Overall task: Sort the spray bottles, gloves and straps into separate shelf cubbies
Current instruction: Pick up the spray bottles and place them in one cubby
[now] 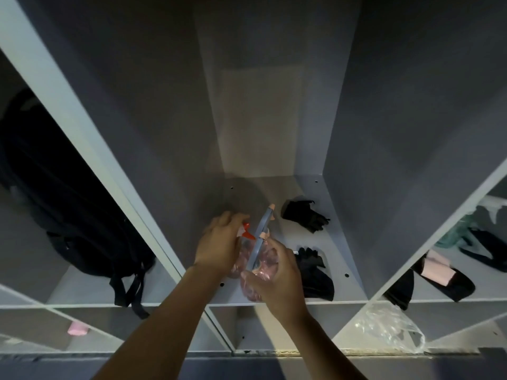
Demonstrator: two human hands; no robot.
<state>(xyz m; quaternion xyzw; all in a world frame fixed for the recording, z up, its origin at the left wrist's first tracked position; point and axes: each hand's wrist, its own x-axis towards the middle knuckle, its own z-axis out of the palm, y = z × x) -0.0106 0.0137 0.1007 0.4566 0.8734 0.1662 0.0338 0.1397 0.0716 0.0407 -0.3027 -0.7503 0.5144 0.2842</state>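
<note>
Both hands are in the dim middle cubby (274, 187) (grey-white board). The left hand (219, 242) and right hand (277, 275) each grip a pink bottle (263, 259); black gloves (304, 215) lie beside.

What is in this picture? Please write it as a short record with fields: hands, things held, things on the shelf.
left hand: grips the top of a pink bottle, at its red trigger
right hand: holds a second bottle and a grey strap
middle cubby: both hands work here; two black gloves lie on its right side
left cubby: black backpack
right cubby: dark cloth items, kind unclear
lower right: clear plastic bag
</note>
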